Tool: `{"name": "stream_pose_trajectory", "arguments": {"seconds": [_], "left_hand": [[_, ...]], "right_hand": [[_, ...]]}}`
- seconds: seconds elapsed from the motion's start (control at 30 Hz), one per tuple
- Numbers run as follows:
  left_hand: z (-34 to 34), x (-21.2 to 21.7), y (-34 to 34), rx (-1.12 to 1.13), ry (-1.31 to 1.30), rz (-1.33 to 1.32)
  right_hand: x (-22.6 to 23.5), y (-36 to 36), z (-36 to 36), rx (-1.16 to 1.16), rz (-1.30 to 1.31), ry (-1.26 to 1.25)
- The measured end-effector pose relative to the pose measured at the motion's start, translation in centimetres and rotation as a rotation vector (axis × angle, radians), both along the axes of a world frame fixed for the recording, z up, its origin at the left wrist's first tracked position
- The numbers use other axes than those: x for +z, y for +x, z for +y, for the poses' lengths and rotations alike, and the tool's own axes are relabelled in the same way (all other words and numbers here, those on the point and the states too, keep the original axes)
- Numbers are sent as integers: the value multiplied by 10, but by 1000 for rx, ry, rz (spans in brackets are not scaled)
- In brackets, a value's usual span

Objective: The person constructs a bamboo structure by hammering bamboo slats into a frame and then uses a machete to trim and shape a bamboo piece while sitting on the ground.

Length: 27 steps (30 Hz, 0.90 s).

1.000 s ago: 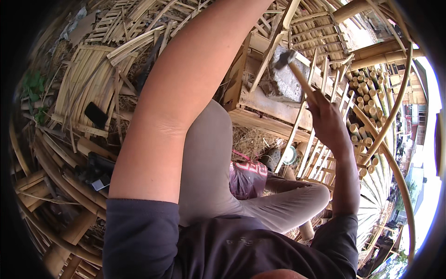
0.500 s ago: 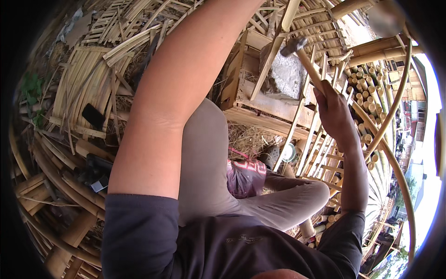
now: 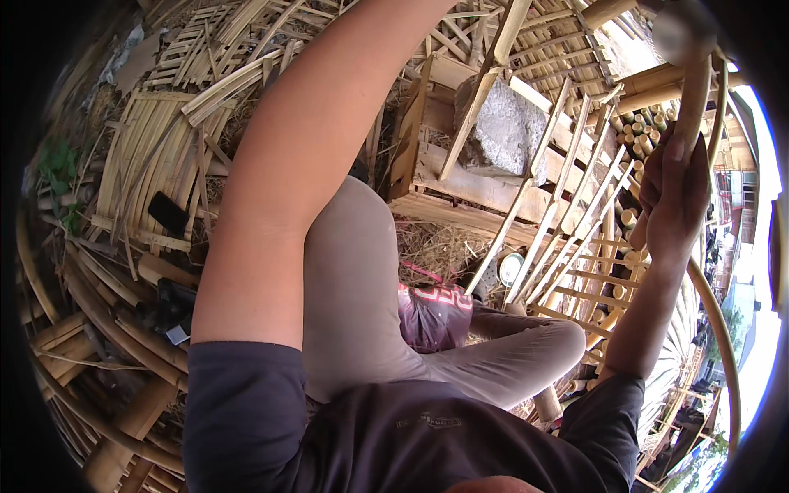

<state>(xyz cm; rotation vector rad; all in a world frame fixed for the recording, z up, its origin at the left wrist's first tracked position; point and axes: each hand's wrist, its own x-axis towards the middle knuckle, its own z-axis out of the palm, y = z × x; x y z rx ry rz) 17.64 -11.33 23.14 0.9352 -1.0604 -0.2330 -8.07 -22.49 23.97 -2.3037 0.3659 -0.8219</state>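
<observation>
My right hand [image 3: 674, 197] is raised at the right and closed around the wooden handle of a hammer [image 3: 694, 82], whose blurred metal head is near the top right edge. My left arm [image 3: 304, 164] reaches up and forward past the top of the picture, so my left hand is out of view. Below the hammer stands a bamboo lattice frame [image 3: 567, 222] of thin slats leaning over my bent legs in beige trousers [image 3: 362, 279].
A wooden crate [image 3: 460, 181] with a grey stone block [image 3: 505, 131] sits ahead. Split bamboo strips and woven panels [image 3: 156, 156] litter the ground on the left. Stacked bamboo pole ends [image 3: 649, 131] lie at the right. A small round tin [image 3: 511, 267] rests on straw.
My right hand has swung the hammer up and to the right, away from the lattice; the hammer head now blurs near the top right edge. The left arm has stayed raised.
</observation>
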Motion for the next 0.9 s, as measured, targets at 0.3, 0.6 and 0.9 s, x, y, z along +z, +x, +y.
{"name": "stream_pose_trajectory", "arguments": {"seconds": [0.3,0.6,0.9], "left_hand": [[-45,18,-42,465,154,-279],[-59,22,-61,387,333,-212],[-85,23,-65,458,155,-353]], "right_hand": [[-11,-34,-29,23,182,-24],[-51,-73,-63,-61,225,-91],[-45,-98,-63,-128,228,13]]}}
